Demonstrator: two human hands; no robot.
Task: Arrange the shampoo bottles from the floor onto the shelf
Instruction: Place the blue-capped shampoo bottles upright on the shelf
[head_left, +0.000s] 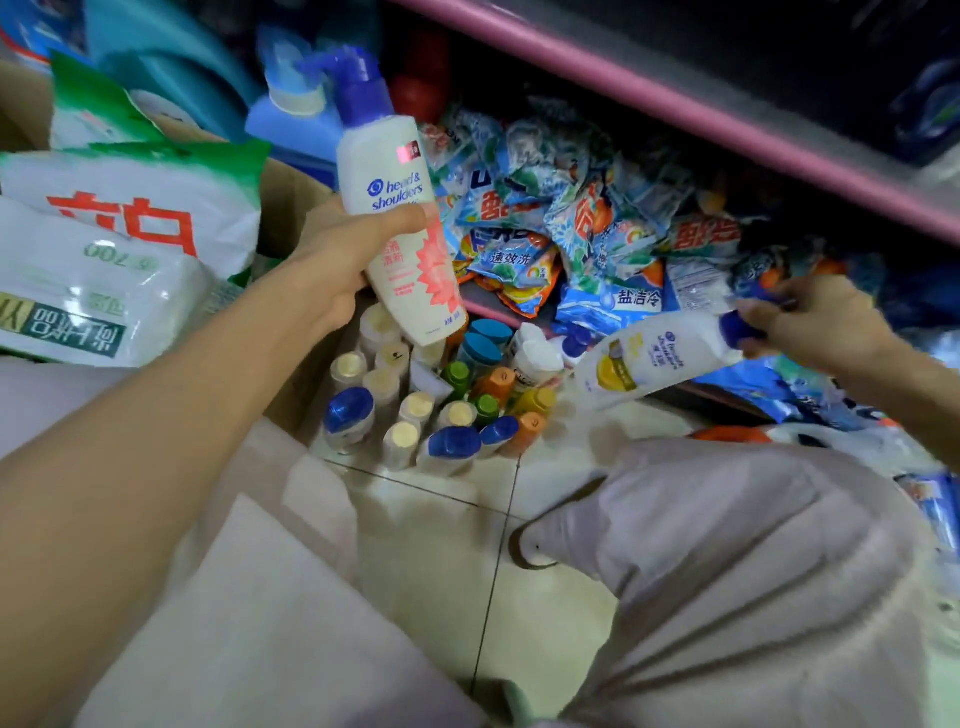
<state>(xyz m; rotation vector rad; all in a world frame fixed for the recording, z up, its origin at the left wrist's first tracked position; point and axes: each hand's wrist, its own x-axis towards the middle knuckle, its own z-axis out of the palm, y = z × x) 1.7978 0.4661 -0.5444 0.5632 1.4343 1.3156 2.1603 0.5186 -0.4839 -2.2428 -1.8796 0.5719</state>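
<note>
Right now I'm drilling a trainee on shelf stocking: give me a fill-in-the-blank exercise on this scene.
1. The left hand holds a pump bottle whose flower print is ____.
2. The right hand grips the lemon-label bottle by its ____ cap.
3. The small bottles stand on the ____.

Missing: pink; blue; floor

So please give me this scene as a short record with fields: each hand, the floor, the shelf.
left hand: holds pump bottle by its body, raised, roughly upright
right hand: holds lemon-label bottle by its blue cap, tilted
floor: cluster of small bottles, standing
shelf: pink edge; detergent packets piled below it
</note>
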